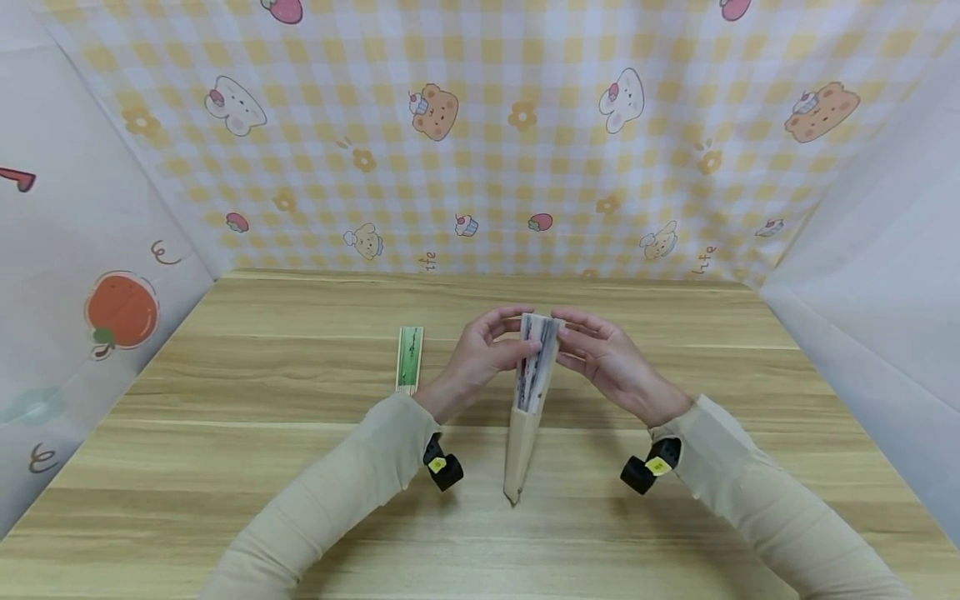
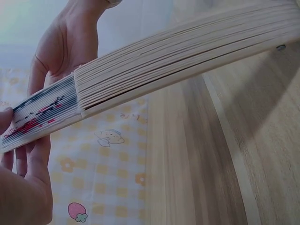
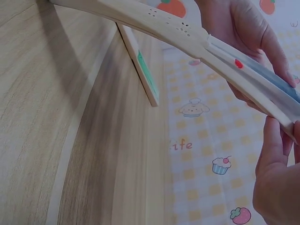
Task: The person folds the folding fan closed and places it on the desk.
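Observation:
Between both hands is a nearly closed folding fan with pale wooden ribs and a grey-white printed leaf; its pivot end points toward me. My left hand grips the leaf's left side near the top, thumb across the front. On the other edge, my right hand pinches the outer rib between thumb and fingers. The left wrist view shows the stacked ribs and red and dark marks on the folds. Small cut-out holes mark the outer rib in the right wrist view.
A second folding fan, green and folded shut, lies on the wooden table to the left, partly behind my left forearm. A checked cloth hangs along the table's back edge, with white sheets at the sides.

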`<control>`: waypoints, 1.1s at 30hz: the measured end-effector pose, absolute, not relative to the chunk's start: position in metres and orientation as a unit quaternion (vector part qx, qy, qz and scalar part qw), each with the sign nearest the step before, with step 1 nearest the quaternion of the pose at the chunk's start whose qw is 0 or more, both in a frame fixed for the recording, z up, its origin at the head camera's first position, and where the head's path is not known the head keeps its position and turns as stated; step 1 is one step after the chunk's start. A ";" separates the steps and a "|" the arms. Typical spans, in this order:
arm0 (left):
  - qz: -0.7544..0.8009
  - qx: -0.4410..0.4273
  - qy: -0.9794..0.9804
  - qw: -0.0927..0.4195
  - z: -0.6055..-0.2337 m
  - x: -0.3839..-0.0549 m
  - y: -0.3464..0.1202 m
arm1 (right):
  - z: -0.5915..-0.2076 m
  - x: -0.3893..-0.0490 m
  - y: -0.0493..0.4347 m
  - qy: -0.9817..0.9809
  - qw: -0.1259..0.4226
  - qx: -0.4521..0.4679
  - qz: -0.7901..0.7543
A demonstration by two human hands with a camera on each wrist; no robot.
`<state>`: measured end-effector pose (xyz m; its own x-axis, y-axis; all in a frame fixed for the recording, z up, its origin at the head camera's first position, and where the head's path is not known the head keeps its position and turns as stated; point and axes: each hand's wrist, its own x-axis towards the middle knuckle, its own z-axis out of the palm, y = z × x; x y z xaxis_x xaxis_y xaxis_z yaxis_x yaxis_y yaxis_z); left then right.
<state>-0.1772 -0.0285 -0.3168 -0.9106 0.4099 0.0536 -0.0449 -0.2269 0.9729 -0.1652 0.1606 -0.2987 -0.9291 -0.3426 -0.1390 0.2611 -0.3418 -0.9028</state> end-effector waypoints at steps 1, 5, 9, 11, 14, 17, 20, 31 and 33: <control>0.768 0.148 0.606 0.146 -0.317 -0.177 -0.028 | -0.299 -0.165 0.161 0.544 0.184 -0.038 -0.818; 0.764 0.133 0.617 0.138 -0.316 -0.178 -0.027 | -0.299 -0.165 0.161 0.546 0.182 -0.037 -0.817; 0.759 0.125 0.625 0.131 -0.315 -0.177 -0.026 | -0.300 -0.165 0.161 0.544 0.183 -0.045 -0.818; 0.759 0.123 0.626 0.131 -0.315 -0.177 -0.026 | -0.300 -0.165 0.162 0.543 0.183 -0.051 -0.818; 0.758 0.123 0.627 0.130 -0.315 -0.177 -0.026 | -0.300 -0.165 0.162 0.542 0.182 -0.060 -0.818; 0.759 0.124 0.626 0.127 -0.315 -0.176 -0.025 | -0.301 -0.164 0.162 0.541 0.182 -0.066 -0.818; 0.758 0.125 0.627 0.125 -0.315 -0.176 -0.025 | -0.301 -0.163 0.162 0.544 0.181 -0.068 -0.817; 0.751 0.120 0.634 0.138 -0.314 -0.175 -0.024 | -0.301 -0.162 0.158 0.564 0.176 -0.068 -0.804; 0.750 0.120 0.635 0.139 -0.313 -0.175 -0.024 | -0.301 -0.162 0.158 0.565 0.174 -0.067 -0.803</control>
